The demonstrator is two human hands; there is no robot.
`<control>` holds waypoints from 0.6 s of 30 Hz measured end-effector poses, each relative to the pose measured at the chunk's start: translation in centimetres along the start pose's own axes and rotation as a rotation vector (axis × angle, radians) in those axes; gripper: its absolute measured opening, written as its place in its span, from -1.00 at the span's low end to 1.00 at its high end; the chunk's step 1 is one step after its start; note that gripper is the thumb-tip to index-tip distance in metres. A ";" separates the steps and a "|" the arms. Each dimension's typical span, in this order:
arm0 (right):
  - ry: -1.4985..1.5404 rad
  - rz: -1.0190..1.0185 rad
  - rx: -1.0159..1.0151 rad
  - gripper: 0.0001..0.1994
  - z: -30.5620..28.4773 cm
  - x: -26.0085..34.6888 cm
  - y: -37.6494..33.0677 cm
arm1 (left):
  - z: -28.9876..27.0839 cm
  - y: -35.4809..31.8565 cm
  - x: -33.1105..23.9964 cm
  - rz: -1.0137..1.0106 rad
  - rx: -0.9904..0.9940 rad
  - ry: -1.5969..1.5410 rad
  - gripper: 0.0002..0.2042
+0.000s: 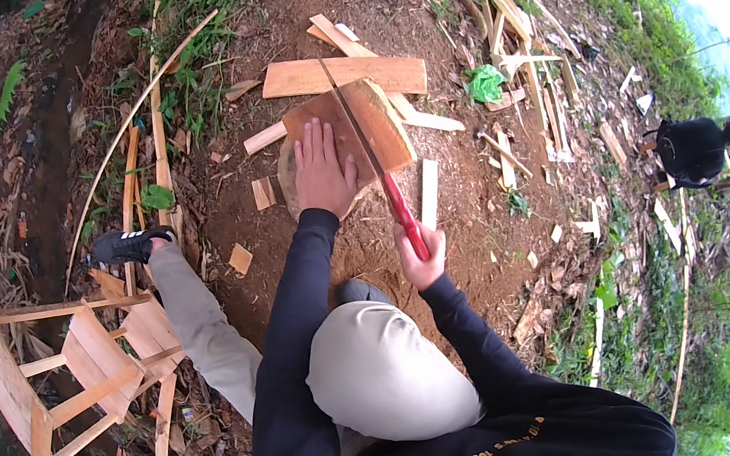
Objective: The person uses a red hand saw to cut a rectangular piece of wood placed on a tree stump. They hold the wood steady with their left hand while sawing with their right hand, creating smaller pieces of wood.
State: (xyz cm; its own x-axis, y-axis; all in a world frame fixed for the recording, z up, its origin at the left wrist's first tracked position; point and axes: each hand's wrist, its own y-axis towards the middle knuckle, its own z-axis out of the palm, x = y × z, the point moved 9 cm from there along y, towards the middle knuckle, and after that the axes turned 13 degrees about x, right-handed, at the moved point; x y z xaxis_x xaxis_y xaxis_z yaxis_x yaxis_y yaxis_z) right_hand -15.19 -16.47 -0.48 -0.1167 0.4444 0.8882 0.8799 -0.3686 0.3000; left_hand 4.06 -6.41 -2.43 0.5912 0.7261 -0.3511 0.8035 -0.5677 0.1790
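Observation:
My left hand (pixel 325 172) lies flat with fingers stretched out on a brown wooden board (pixel 385 128), pressing it down on a round wood stump (pixel 287 178). Wrapped round the red handle of a handsaw (pixel 354 123) is my right hand (pixel 422 255). The saw's narrow blade slants across the board, pointing away from me, just right of my left hand. Whether its teeth are sunk into the wood I cannot tell. Beyond the board lies a lighter plank (pixel 397 74) on the ground.
A slatted wooden frame like a small chair (pixel 102 359) stands at the left, near my outstretched shoe (pixel 131 246). Offcuts (pixel 240 259) and long strips (pixel 161 165) litter the soil. A green plastic bag (pixel 486 84) and a black object (pixel 692 151) lie at the right.

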 end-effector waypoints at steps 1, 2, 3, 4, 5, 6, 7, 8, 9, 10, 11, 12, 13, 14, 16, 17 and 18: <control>0.060 0.135 0.118 -0.90 0.3 -2.0 -2.4 | 0.1 -0.3 0.3 -0.018 -0.001 -0.011 -0.37; 0.058 0.148 0.131 -0.89 0.1 -2.6 -4.1 | -0.6 0.5 0.7 -0.023 -0.021 -0.009 -0.40; 0.043 0.161 0.128 -0.88 -0.7 -2.2 -5.0 | -1.0 1.2 0.3 -0.038 -0.015 -0.041 -0.48; 0.031 0.184 0.134 -0.87 -1.1 -1.5 -5.2 | -1.7 1.9 0.4 -0.038 -0.038 -0.053 -0.49; 0.067 0.174 0.091 -0.85 -1.4 -0.2 -4.3 | -1.6 2.2 0.5 -0.046 -0.047 -0.073 -0.51; 0.082 0.193 0.085 -0.85 -1.0 -1.5 -3.7 | -1.1 2.0 0.5 -0.056 -0.044 -0.104 -0.52; 0.024 0.153 0.077 -0.86 -0.6 -1.8 -2.7 | -1.0 1.7 0.6 -0.070 -0.054 -0.092 -0.53; -0.041 0.106 0.072 -0.86 -0.4 -2.1 -1.7 | -0.9 1.8 0.0 -0.042 -0.058 -0.043 -0.52; -0.004 0.125 0.094 -0.87 0.0 -2.0 -1.5 | -0.9 1.8 -0.4 -0.023 -0.070 0.013 -0.52; 0.033 0.146 0.114 -0.87 -0.2 -1.6 -1.7 | -0.7 1.4 -1.0 -0.004 -0.081 0.070 -0.51; 0.021 0.143 0.108 -0.86 -0.4 -0.6 -2.8 | -0.2 1.6 0.1 -0.007 -0.063 0.080 -0.49; -0.047 0.167 0.140 -0.85 -0.9 -0.5 -4.0 | -0.3 1.9 0.5 -0.006 -0.069 0.054 -0.48; -0.057 0.173 0.115 -0.84 -1.0 -1.0 -3.8 | -0.3 2.2 0.8 -0.004 -0.075 0.028 -0.47; -0.066 0.197 0.093 -0.84 -1.0 -1.5 -4.4 | 0.4 1.8 0.9 -0.007 -0.063 -0.002 -0.47; -0.075 0.150 0.110 -0.85 0.1 -2.6 -1.8 | 0.9 1.4 0.2 0.013 -0.068 0.011 -0.46; 0.034 0.187 0.140 -0.86 0.9 -3.7 -0.3 | 0.7 1.6 0.0 0.023 -0.075 0.010 -0.46; 0.051 0.178 0.129 -0.88 1.2 -2.1 1.2 | 0.4 1.7 0.1 0.021 -0.090 0.015 -0.46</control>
State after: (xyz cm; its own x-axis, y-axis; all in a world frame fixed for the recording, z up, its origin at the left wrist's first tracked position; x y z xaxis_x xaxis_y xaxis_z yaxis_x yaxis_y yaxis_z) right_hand -13.34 -16.85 -2.37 0.0255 0.3391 0.9404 0.9398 -0.3288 0.0931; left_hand 5.51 -7.46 -2.53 0.6083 0.7205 -0.3328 0.7936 -0.5463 0.2679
